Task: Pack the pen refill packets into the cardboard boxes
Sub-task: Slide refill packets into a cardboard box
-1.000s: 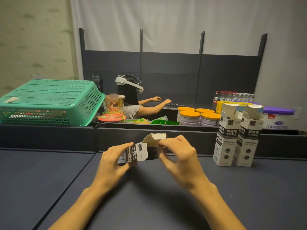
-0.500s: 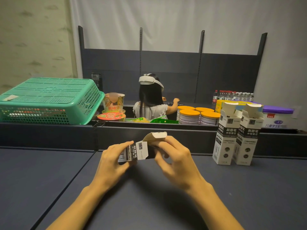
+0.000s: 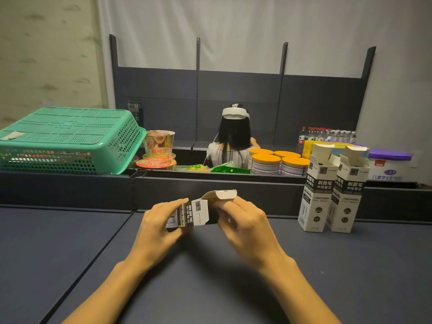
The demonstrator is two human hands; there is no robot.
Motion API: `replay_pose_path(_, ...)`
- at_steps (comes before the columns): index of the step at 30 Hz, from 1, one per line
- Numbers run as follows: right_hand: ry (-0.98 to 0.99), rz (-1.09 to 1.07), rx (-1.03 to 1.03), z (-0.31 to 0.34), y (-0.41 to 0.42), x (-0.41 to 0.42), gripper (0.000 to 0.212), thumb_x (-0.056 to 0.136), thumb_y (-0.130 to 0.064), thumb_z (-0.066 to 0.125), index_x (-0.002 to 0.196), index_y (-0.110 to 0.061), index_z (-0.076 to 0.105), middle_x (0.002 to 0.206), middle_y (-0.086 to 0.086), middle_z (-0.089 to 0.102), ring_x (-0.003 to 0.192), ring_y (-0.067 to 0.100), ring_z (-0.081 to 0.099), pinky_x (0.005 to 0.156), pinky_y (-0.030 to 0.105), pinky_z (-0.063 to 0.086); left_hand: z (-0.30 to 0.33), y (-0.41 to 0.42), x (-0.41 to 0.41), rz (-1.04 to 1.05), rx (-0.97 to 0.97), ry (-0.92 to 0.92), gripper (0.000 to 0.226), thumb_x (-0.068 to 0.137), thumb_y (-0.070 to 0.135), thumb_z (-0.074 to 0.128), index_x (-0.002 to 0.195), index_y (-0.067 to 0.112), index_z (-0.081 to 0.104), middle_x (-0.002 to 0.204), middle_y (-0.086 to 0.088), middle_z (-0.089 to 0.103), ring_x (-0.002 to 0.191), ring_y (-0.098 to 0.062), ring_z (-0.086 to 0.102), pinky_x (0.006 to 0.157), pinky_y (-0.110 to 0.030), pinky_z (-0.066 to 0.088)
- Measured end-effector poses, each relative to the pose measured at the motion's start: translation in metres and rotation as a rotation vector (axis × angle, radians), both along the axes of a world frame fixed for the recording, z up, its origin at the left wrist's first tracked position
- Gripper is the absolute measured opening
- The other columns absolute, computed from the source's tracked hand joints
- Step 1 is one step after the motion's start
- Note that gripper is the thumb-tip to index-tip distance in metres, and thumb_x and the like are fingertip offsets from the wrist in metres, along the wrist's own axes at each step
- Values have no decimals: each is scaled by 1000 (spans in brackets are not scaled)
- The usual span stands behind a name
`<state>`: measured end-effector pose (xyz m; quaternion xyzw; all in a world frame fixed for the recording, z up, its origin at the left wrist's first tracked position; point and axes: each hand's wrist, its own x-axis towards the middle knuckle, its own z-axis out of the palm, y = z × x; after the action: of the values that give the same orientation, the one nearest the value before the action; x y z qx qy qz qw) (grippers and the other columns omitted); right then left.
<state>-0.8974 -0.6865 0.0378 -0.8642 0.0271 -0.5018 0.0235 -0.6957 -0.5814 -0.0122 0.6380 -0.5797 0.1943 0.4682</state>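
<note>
A small white and black cardboard box lies on its side above the dark table, its top flap folded open to the right. My left hand grips the box's left end. My right hand holds the open end, its fingers curled at the mouth under the flap. Two more boxes of the same kind stand upright with open tops at the right. No refill packet shows; the box's inside is hidden.
A raised dark ledge crosses behind my hands. On it sit a green upturned basket, noodle cups, orange-lidded tins and bottles. A person with a headset sits beyond, back turned.
My hands and the box have stayed almost still; my right fingers shifted slightly at the box's mouth. The person beyond sat up and turned away.
</note>
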Motion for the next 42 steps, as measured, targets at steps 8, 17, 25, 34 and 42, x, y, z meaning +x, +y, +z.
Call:
replay_pose_path(8,25,-9,-40,-1,-4,2,27,91,-12,49,111,-10,67,89,8,69,64,29,60,54,40,53,-1,0,1,-21,8,-24,63,72,37,72,131,38,47,122,19,57,113,-2,51,93,-36,45)
replay_pose_path(17,138,-25,54,-4,-1,0,27,93,-27,40,111,-17,57,79,8,67,60,31,56,50,45,48,-2,-1,2,-28,21,-55,61,74,45,69,131,36,50,124,16,58,114,-5,52,92,-38,46)
replay_pose_path(25,243,1,189,-4,2,-3,36,95,-25,38,127,-21,55,101,4,70,65,21,58,62,42,52,-3,0,1,-23,21,-53,61,74,41,70,131,37,50,125,18,58,114,-3,50,93,-35,45)
replay_pose_path(34,71,38,199,0,3,-5,29,93,-27,42,111,-18,62,79,-1,67,53,5,50,50,30,49,-2,-1,2,-19,14,-27,61,72,38,72,130,36,51,124,17,58,114,-3,51,94,-32,44)
replay_pose_path(42,228,-17,154,-3,4,-2,46,91,-36,30,127,-23,55,104,4,70,81,28,62,66,40,52,-1,-1,-1,-29,24,-52,57,76,48,65,130,36,51,126,22,56,115,1,48,95,-26,40)
